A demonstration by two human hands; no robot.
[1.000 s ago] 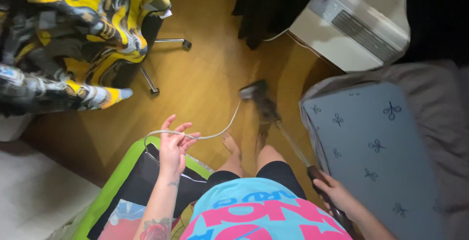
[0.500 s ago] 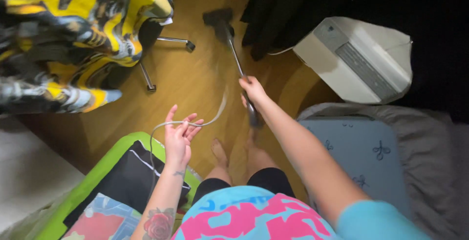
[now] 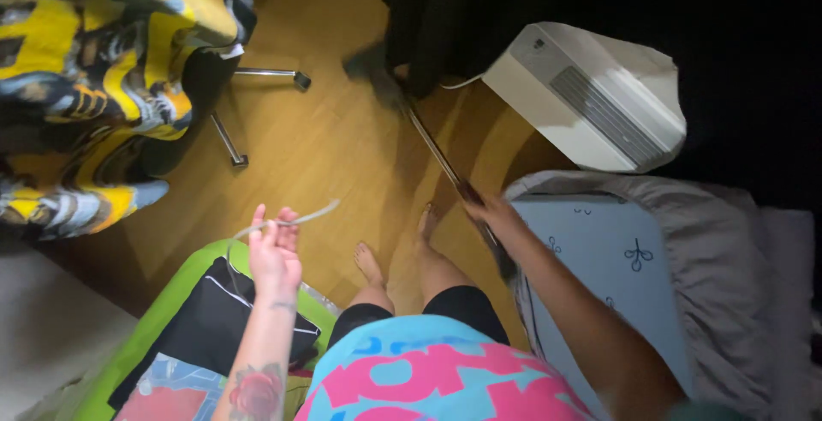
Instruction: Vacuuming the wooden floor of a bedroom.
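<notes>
Your right hand (image 3: 488, 211), fingers clamped on the vacuum pole (image 3: 437, 154), has pushed its head (image 3: 370, 65) farther from your feet (image 3: 370, 262); left-hand (image 3: 274, 250) fingers pinch the cord (image 3: 295, 218).

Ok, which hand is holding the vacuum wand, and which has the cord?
The right hand grips the vacuum wand, which slants to the floor head. The left hand, raised, holds the pale cord.

the bare wooden floor (image 3: 334, 155) lies open between the chair base (image 3: 257, 104) on the left and the vacuum wand (image 3: 437, 151) on the right. further right, a white heater (image 3: 591, 95) and the bed (image 3: 685, 258) close that side. a dark curtain (image 3: 445, 18) blocks the far end, and a green bag (image 3: 163, 318) hems the near left.
</notes>
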